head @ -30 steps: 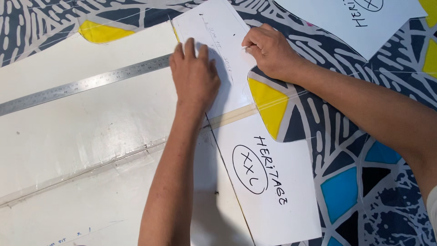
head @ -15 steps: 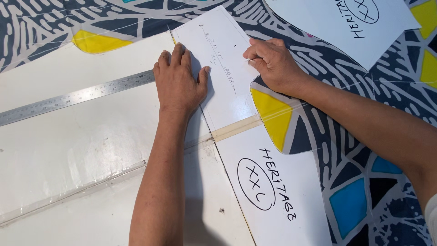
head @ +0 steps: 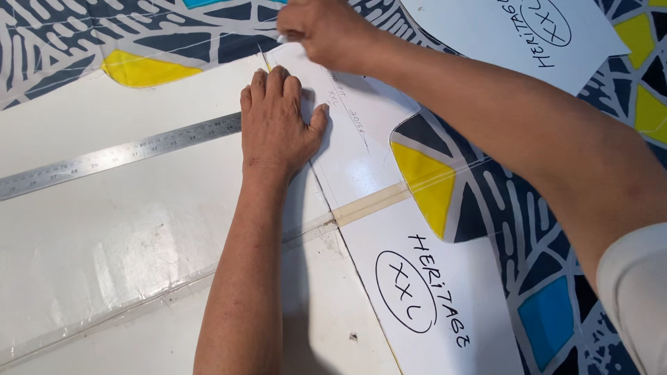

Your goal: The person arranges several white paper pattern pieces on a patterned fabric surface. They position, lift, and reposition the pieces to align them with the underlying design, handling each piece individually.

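My left hand (head: 278,125) lies flat, palm down, on the left edge of a long white paper pattern piece (head: 361,160) that has handwritten markings. It holds nothing. My right hand (head: 326,28) is just beyond it at the pattern's top corner. Its fingers are pinched on a small white piece (head: 281,38) that looks like chalk, with the tip at the pattern's edge. My right forearm crosses over the pattern from the lower right. Patterned blue, yellow and white fabric (head: 528,278) lies under the pattern.
A steel ruler (head: 118,156) lies on a large white sheet (head: 104,236) to the left, and its end reaches my left hand. A strip of tan tape (head: 368,203) crosses the pattern piece. A second white pattern piece (head: 479,42) lies at the top right.
My right hand has moved from the pattern's right edge up and left to its top corner. My left hand stays pressed flat in the same spot.
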